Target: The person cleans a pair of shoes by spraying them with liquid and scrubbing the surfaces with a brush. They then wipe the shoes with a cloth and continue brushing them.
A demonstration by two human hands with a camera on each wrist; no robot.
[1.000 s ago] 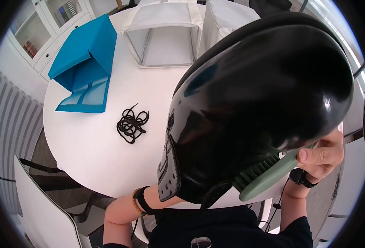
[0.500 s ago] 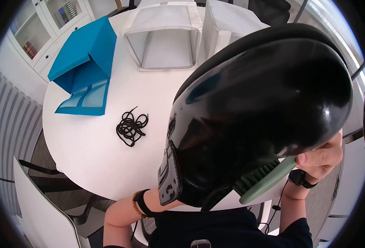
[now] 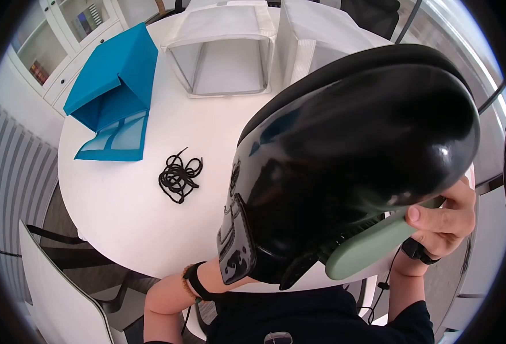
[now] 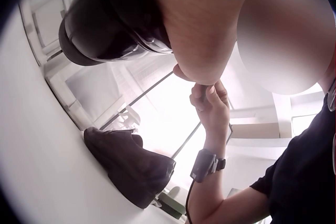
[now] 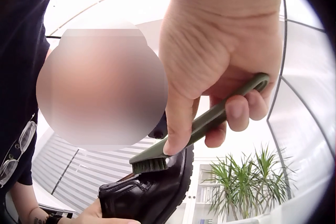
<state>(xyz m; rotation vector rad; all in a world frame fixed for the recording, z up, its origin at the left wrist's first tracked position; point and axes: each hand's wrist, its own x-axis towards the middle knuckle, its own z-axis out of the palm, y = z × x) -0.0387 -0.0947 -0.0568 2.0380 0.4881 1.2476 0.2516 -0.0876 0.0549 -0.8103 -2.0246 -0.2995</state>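
A glossy black leather shoe (image 3: pixel 356 155) is held up over the table, large in the head view. My left hand (image 5: pixel 100 214) grips it at the opening end; the shoe hides that hand in the head view. My right hand (image 3: pixel 445 221) holds a green-handled brush (image 3: pixel 370 246), its thumb along the handle. In the right wrist view the dark bristles (image 5: pixel 149 165) meet the shoe's upper, near the lace area. A second dark shoe (image 4: pixel 131 166) rests on the table in the left wrist view. A tangle of black laces (image 3: pixel 179 178) lies on the tabletop.
The round white table (image 3: pixel 121 229) carries a blue fabric box (image 3: pixel 115 74) at the far left, its flap down. Beside it are an open white fabric box (image 3: pixel 221 63) and another pale box (image 3: pixel 322 40). A chair (image 3: pixel 58 286) stands at the left.
The brush has rolled so its green back faces the head camera and fewer bristles show. The shoe appears slightly lower and further left; the left hand keeps its hold.
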